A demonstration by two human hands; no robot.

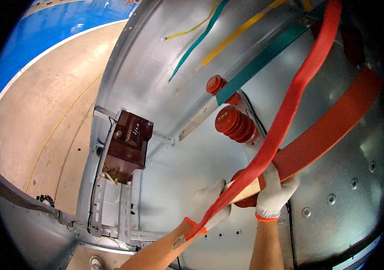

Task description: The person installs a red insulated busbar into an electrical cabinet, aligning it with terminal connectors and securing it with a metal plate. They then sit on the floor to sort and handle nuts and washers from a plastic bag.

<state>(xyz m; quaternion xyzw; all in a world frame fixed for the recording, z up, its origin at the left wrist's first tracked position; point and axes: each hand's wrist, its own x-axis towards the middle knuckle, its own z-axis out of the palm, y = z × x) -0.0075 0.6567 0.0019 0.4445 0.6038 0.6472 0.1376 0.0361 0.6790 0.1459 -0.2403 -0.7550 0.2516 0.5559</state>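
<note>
My right hand (pixel 274 193), in a white glove with an orange cuff, is wrapped round a flat red-sleeved busbar (pixel 327 128) close to its bare metal end (pixel 246 190). At that bare end my left hand (pixel 207 202), gloved the same way, grips the bar; its fingers are partly covered. A thick red sleeved strip (pixel 286 108) with a metal lug at its lower tip crosses in front of the left hand and wrist. Beneath the bar, a red ribbed insulator (pixel 246 202) is mostly hidden. Two more ribbed insulators, one nearer (pixel 234 123) and one farther (pixel 216 84), stand beyond.
A dark brown transformer block (pixel 129 141) sits on slotted metal rails at the left. Green (pixel 264 63) and yellow (pixel 237 36) busbars and two loose wires come from above. Grey sheet-metal cabinet walls (pixel 336 180) with bolts surround my hands. A floor (pixel 48 121) lies outside.
</note>
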